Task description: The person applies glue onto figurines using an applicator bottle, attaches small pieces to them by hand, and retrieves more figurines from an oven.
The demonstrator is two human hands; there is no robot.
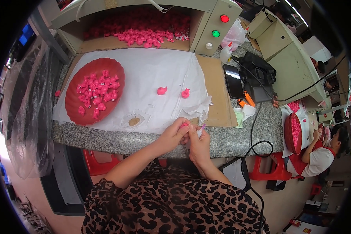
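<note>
My two hands meet over the front edge of the worktop. Closed fingers of my left hand point(172, 137) pinch a small pink plastic piece point(184, 125), mostly hidden by the fingertips. Against it lie the fingers of my right hand point(200, 147), curled around a small white object with a purple tip point(200, 131); its kind is not clear. Beyond my hands, one pink piece point(161, 91) and another pink piece point(185, 93) rest apart on the white paper point(144, 74). A red scalloped tray point(72, 97) at the left holds many similar pieces.
Behind the paper, an open-fronted machine point(206, 31) contains a heap of pink pieces point(140, 37). At the right lie a phone point(233, 81), a black bag point(257, 72), an orange-handled tool point(248, 99), a white bottle point(225, 52) and a looping black cable point(257, 145). Another person point(317, 158) sits farther right.
</note>
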